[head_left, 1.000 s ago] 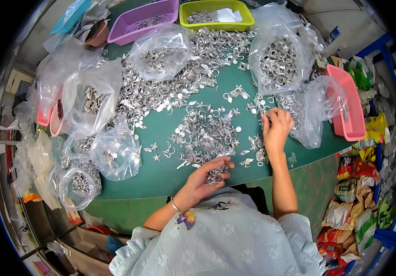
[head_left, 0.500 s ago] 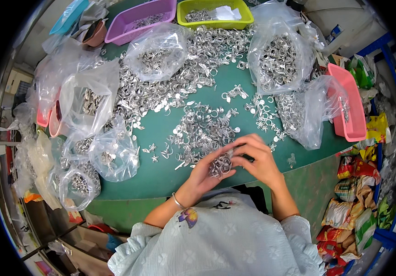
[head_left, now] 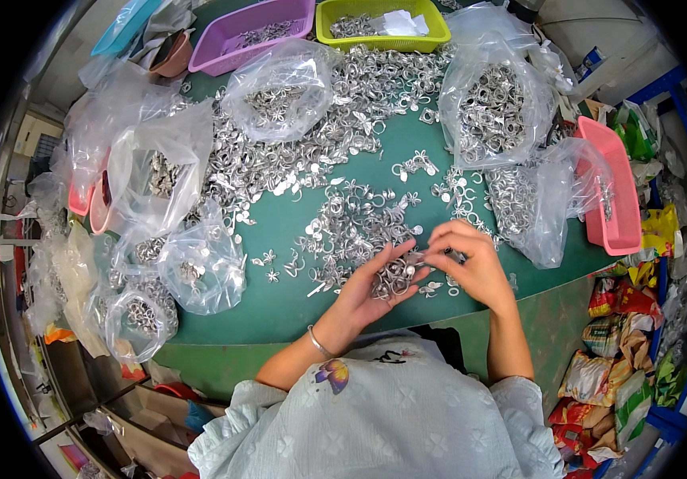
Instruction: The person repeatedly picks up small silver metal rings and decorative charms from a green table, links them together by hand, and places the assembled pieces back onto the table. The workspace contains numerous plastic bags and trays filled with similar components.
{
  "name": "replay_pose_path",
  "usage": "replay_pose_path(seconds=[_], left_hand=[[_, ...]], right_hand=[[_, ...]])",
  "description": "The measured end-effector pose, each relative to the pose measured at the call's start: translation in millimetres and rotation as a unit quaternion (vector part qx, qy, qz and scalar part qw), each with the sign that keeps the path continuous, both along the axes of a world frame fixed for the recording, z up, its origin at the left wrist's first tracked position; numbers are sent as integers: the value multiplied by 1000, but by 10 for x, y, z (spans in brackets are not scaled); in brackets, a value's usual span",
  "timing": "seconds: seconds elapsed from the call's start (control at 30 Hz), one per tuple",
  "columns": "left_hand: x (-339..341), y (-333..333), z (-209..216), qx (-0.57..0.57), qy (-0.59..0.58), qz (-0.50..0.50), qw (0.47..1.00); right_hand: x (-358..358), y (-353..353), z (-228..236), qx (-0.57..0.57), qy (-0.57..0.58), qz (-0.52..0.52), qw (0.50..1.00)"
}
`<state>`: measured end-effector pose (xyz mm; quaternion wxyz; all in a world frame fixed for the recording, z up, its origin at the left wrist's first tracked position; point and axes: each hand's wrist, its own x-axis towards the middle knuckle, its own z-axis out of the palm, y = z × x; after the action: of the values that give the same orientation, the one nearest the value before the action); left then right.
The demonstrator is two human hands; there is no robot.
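My left hand (head_left: 358,297) is palm up and cupped around a clump of silver-coloured metal rings (head_left: 393,281). My right hand (head_left: 471,262) is beside its fingertips, with thumb and fingers pinched together; what they pinch is too small and blurred to make out. Just beyond both hands lies a loose heap of similar rings (head_left: 351,227), some with flower-shaped tops. A few loose pieces (head_left: 433,287) show on the green table (head_left: 280,299) below my right fingers.
A large bank of rings (head_left: 268,169) spreads across the back. Clear plastic bags of rings stand at the left (head_left: 200,275), back (head_left: 280,100) and right (head_left: 491,112). Around them are a purple basket (head_left: 228,40), a yellow-green basket (head_left: 383,38) and a pink basket (head_left: 623,231).
My right hand has shifted right and drawn slightly apart from the left palm, its fingers now pinched. The left hand still cups the rings. Small pieces now show below the right fingers.
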<state>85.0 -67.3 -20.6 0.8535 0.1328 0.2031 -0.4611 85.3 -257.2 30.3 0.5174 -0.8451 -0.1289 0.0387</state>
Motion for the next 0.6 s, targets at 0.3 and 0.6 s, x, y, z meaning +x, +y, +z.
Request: replay_pose_path(seconds=[0.3, 0.6], left_hand=[[-52, 56, -149, -103, -29, 2, 994], [-177, 207, -29, -46, -65, 11, 997]], right_hand=[[887, 78, -759, -288, -255, -139, 913], [454, -21, -414, -218, -100, -19, 971]])
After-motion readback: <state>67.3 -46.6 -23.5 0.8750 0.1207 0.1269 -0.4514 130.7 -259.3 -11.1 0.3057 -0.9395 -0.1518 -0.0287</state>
